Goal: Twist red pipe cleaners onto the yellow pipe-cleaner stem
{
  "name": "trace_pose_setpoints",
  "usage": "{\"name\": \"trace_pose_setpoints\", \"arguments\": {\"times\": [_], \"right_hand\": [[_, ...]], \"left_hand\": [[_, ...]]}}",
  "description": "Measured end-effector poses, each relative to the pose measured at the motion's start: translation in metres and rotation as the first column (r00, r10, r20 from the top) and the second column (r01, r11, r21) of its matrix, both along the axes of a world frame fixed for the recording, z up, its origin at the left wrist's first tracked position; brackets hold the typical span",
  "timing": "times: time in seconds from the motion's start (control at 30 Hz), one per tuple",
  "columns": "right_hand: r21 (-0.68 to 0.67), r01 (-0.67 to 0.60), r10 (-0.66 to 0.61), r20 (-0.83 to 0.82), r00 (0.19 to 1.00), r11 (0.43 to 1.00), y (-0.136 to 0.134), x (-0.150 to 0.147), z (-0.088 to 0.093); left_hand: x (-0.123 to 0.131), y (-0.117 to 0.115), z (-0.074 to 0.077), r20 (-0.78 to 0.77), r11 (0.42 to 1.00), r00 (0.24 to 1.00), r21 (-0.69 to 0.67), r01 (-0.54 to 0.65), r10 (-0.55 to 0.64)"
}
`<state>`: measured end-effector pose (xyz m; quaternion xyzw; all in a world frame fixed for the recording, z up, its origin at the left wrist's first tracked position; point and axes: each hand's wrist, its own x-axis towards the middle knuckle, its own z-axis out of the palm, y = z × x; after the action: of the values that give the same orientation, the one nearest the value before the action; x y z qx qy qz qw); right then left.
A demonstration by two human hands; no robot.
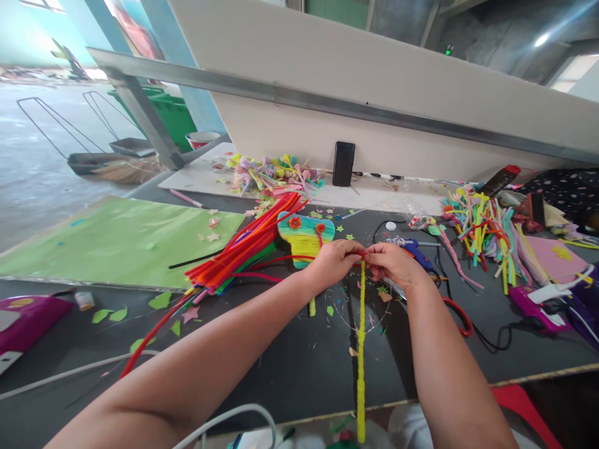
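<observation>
My left hand (pixel 333 260) and my right hand (pixel 392 262) meet over the dark table (pixel 290 368), fingertips pinched together on a red pipe cleaner (pixel 281 260) that runs off to the left. A long yellow pipe cleaner (pixel 360 349) hangs straight down from the same pinch point toward me. Just behind my left hand lies a yellow and teal woven piece (pixel 305 237) with two small orange flowers on it. Both hands are closed.
A bundle of red, orange and green pipe cleaners (pixel 243 249) lies left of my hands beside a green sheet (pixel 116 240). Cut pipe cleaner pieces (pixel 486 234) are heaped at right near a blue glue gun (pixel 418 252). A black phone (pixel 343 163) leans on the white board.
</observation>
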<state>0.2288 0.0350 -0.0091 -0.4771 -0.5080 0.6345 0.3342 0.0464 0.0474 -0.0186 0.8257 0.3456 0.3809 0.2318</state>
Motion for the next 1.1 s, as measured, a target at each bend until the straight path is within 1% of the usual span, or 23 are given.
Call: {"name": "trace_pose_setpoints", "arguments": {"times": [0.17, 0.3, 0.47, 0.63, 0.8, 0.9, 1.0, 1.07, 1.1], "right_hand": [[0.024, -0.003, 0.003, -0.024, 1.000, 1.000, 0.000, 0.000, 0.000], [0.048, -0.005, 0.006, -0.023, 1.000, 0.999, 0.001, -0.001, -0.002], [0.060, -0.007, 0.008, -0.024, 1.000, 0.998, 0.000, -0.004, -0.003], [0.062, 0.008, -0.005, -0.039, 0.999, 0.998, 0.000, -0.006, -0.003], [0.066, 0.012, -0.009, -0.036, 0.999, 0.998, 0.000, -0.006, -0.004], [0.080, 0.019, -0.017, -0.024, 1.000, 0.997, 0.000, -0.009, -0.006], [0.090, 0.036, -0.035, -0.011, 0.999, 0.995, 0.001, -0.012, -0.008], [0.073, 0.042, -0.040, -0.019, 0.999, 0.996, 0.001, -0.012, -0.008], [0.058, 0.040, -0.038, -0.031, 0.999, 0.998, 0.001, -0.011, -0.006]], "left_hand": [[0.002, -0.002, 0.005, 0.102, 0.979, 0.995, -0.202, 0.005, 0.016], [0.003, 0.000, 0.001, 0.195, 0.936, 0.981, -0.345, 0.073, -0.005], [0.003, 0.003, -0.003, 0.266, 0.903, 0.964, -0.414, 0.113, 0.001], [0.003, 0.003, 0.000, 0.333, 0.864, 0.943, -0.478, 0.160, 0.010], [0.001, 0.004, 0.002, 0.358, 0.857, 0.934, -0.484, 0.177, 0.009], [0.003, 0.004, 0.000, 0.339, 0.883, 0.940, -0.448, 0.139, 0.024], [0.006, 0.002, 0.000, 0.257, 0.932, 0.966, -0.356, 0.062, 0.034], [0.005, 0.002, 0.007, 0.152, 0.962, 0.988, -0.272, 0.023, 0.019], [0.002, 0.003, 0.014, 0.083, 0.974, 0.997, -0.225, 0.009, 0.010]]}}
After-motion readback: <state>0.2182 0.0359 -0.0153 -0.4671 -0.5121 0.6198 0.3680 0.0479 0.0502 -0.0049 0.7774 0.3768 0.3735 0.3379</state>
